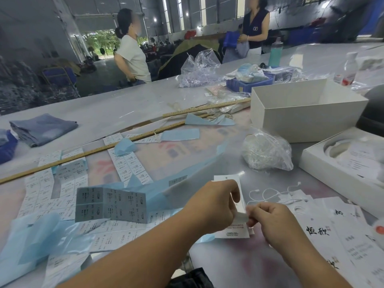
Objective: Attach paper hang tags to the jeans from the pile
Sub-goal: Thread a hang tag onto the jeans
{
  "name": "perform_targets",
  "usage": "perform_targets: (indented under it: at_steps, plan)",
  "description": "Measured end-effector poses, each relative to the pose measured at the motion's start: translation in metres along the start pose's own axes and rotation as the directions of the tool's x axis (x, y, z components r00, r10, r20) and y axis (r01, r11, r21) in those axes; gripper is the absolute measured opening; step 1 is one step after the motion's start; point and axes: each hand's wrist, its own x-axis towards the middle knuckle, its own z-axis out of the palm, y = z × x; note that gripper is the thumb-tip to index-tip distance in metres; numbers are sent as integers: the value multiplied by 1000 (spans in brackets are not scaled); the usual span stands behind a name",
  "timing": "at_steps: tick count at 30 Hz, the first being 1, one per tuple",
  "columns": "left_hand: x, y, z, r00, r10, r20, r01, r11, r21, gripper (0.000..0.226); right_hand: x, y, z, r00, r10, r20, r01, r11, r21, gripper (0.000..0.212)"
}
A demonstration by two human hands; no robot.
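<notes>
My left hand (214, 206) holds a white paper hang tag (235, 230) upright above the table, its punched hole at the top. My right hand (270, 219) pinches a small white sticker (242, 216) against the tag's lower half. Sticker sheets (110, 203) on blue backing lie spread at the left. More printed hang tags (324, 231) with white strings (268, 193) lie at the right. Folded jeans (43, 127) sit at the far left of the table.
Two wooden rulers (133, 139) cross the table. A white open box (305, 113), a plastic bag of strings (266, 152) and another white box (345, 163) stand at the right. Two people stand behind the table. A blue tray (247, 84) and bottles sit farther back.
</notes>
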Motion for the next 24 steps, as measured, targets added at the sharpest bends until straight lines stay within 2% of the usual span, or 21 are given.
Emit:
perform_targets:
  at_steps: [4,8,16,19,21,24]
  plan:
    - [3,-4,-1,999,-31,34,34,993,-115,28,0,0,-1,1000,-2,-7,2,1000,10,30]
    - [6,-9,-1,996,-50,68,62,979,-193,3,0,-1,-1,1000,-7,-2,7,1000,12,40]
    - [10,-8,1,991,-124,-47,109,961,-254,16,-5,0,2,996,-78,45,78,997,-4,42]
    - [9,-9,-4,984,-122,-132,75,947,-313,18,-9,-4,3,983,-167,78,176,976,-131,32]
    - [7,-8,-10,976,-102,-192,35,946,-323,19,-11,-5,6,975,-208,80,223,906,-361,26]
    - [2,-2,-21,949,-113,-295,-7,926,-377,20,-13,-7,10,958,-278,75,271,782,-560,40]
